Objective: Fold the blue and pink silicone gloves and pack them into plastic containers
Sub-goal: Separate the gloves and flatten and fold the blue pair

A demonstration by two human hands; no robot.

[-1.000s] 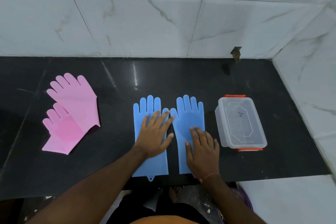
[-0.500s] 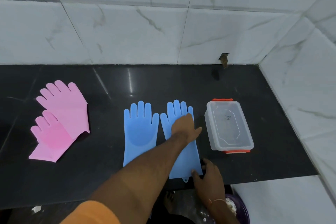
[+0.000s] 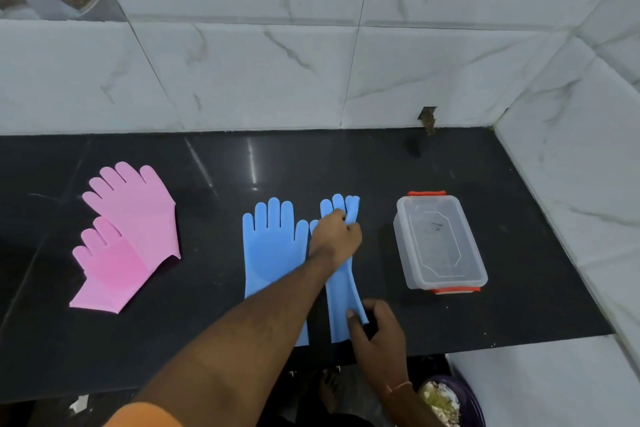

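Blue right-hand glove (image 3: 341,291) just beginning its lengthwise fold; nothing packed yet.
Left hand (image 3: 335,236) is pinching its fingers, right hand (image 3: 375,326) is gripping its cuff mid-surface; other blue glove (image 3: 272,253), pink gloves (image 3: 124,236) and closed plastic container (image 3: 440,243) are waiting.

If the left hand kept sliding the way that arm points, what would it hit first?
Probably nothing on the counter: the left hand, gripping the right blue glove, points past the container toward the tiled wall. Depth is unclear.

Matt silicone blue gloves (image 3: 273,253) lie on the glossy black stone surface (image 3: 346,166), beside a clear plastic container (image 3: 440,243).
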